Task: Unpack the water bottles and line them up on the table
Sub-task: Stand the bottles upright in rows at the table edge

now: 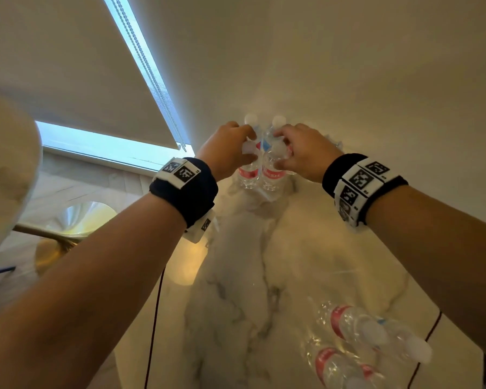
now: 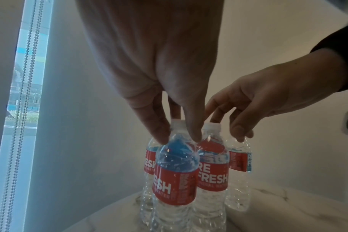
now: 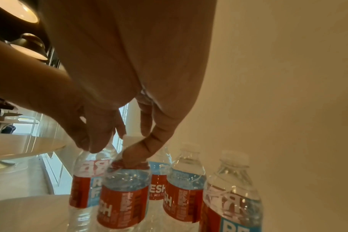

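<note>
At the worktop's point(image 1: 306, 248) far end, both hands point(image 1: 230, 147) point(image 1: 303, 150) pinch what seems plastic wrap atop upright bottles point(image 1: 260, 169).

A plain cream wall point(image 1: 348, 66) stood behind the white marble-veined bench point(image 1: 306, 248). A roller blind point(image 1: 68, 66) with a bead chain point(image 1: 152, 71) covered the window point(image 1: 101, 144), admitting daylight at its edges. 2 lit pendant lamps point(image 3: 28, 15) hung overhead.
</note>
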